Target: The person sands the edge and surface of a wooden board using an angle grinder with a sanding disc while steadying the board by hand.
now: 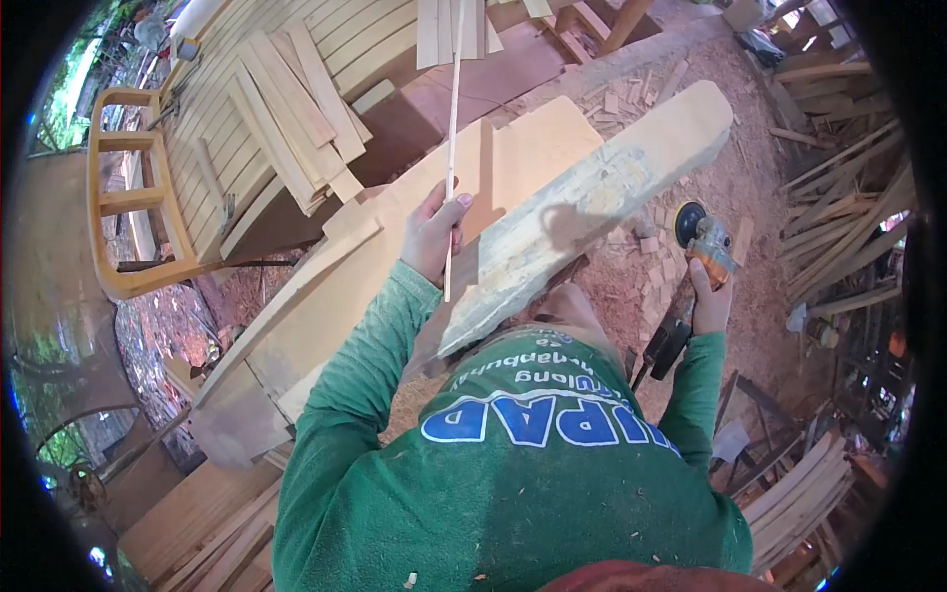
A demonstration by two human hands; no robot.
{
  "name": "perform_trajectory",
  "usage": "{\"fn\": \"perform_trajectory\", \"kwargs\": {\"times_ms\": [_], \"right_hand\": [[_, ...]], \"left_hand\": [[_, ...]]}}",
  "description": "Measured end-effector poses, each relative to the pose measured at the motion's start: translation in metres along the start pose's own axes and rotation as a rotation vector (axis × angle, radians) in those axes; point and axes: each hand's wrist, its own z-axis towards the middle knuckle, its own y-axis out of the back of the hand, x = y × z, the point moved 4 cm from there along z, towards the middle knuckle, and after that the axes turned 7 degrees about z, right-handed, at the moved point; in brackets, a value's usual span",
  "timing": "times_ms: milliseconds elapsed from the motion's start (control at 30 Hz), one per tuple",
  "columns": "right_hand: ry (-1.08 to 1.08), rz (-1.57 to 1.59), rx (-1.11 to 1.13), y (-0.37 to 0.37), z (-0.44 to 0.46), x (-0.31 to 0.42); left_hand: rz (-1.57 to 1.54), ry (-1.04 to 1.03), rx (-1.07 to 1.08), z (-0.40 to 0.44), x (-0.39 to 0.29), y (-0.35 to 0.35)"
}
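Observation:
A long thin wooden strip (455,109) stands nearly upright in the view, and my left hand (434,233) is closed around its lower part. To the right, my right hand (710,296) grips an orange and grey angle grinder (712,249) with a round black disc with a yellow rim. The grinder is held away from the wood, over the chip-covered ground. Between my hands lies a long thick plank (612,187) with a rounded far end and grey patches, resting on a wide pale board (538,148).
Loose slats (296,104) lie on a slatted wooden deck (212,113) at the upper left, beside a yellow-brown frame (133,200). Wood pieces (843,197) are piled at the right, and curved strips (804,493) lie lower right. Chips (646,242) litter the ground.

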Motion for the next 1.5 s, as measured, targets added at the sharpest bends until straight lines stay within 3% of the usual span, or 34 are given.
{"fn": "perform_trajectory", "kwargs": {"times_ms": [167, 233, 267, 300, 333, 367, 467, 533, 600, 633, 700, 767, 867, 1033, 1067, 1133, 1200, 1267, 1300, 1433, 1500], "right_hand": [[0.009, 0.034, 0.058, -0.003, 0.012, -0.003], [-0.008, 0.026, 0.054, -0.004, 0.015, 0.000], [-0.017, 0.020, 0.054, -0.005, 0.015, 0.001], [-0.037, 0.024, 0.054, -0.004, 0.016, 0.000], [-0.055, 0.029, 0.050, -0.004, 0.017, -0.002], [-0.072, 0.033, 0.045, -0.004, 0.018, -0.003], [0.025, 0.003, 0.037, -0.005, 0.014, 0.002], [0.010, 0.052, 0.037, -0.008, 0.013, 0.002], [-0.014, 0.033, 0.043, -0.007, 0.007, 0.007], [-0.011, 0.008, 0.049, -0.006, 0.006, 0.008], [0.004, -0.042, 0.049, -0.006, 0.007, 0.014], [-0.026, -0.030, 0.043, -0.018, 0.006, 0.028], [-0.022, -0.035, 0.038, -0.030, 0.003, 0.049], [0.051, -0.068, -0.050, -0.016, 0.003, 0.040], [0.049, -0.032, -0.023, -0.019, 0.001, 0.041], [0.038, -0.048, -0.022, -0.025, -0.004, 0.054], [-0.008, -0.139, -0.028, -0.028, -0.009, 0.070], [-0.089, -0.300, -0.047, -0.027, -0.016, 0.081], [-0.076, -0.393, -0.117, -0.020, -0.012, 0.062], [0.017, -0.314, -0.034, -0.019, -0.018, 0.064], [0.026, -0.049, 0.042, -0.018, -0.018, 0.055]], "left_hand": [[0.149, -0.131, -0.097, 0.035, -0.036, 0.002], [0.330, -0.390, -0.114, 0.109, -0.051, 0.027], [0.357, -0.374, -0.196, 0.126, -0.080, 0.027], [0.245, -0.384, -0.080, 0.171, -0.093, 0.046], [0.407, -0.507, -0.453, 0.186, -0.123, 0.060], [0.166, -0.468, -0.433, 0.209, -0.139, 0.078], [0.093, -0.591, -0.684, 0.251, -0.141, 0.127], [0.580, -0.537, -0.807, 0.259, -0.110, 0.158], [0.669, -0.409, -0.954, 0.297, -0.054, 0.227], [0.881, -0.150, -1.109, 0.280, -0.044, 0.248], [1.531, 0.018, -0.928, 0.275, -0.035, 0.293], [1.292, 0.275, -1.122, 0.228, -0.050, 0.283], [1.651, 0.132, -0.973, 0.263, -0.038, 0.324], [1.130, 0.107, -0.617, 0.281, -0.043, 0.340], [1.336, 0.132, -0.867, 0.285, -0.048, 0.334], [1.369, 0.199, -0.820, 0.285, -0.066, 0.332], [1.412, 0.131, -0.863, 0.320, -0.045, 0.387], [0.486, 0.014, -0.728, 0.293, -0.052, 0.369], [0.415, 0.026, -0.712, 0.276, -0.063, 0.364], [0.141, -0.213, -0.553, 0.187, -0.063, 0.338], [0.088, -0.295, -0.476, 0.121, -0.028, 0.321]]}}
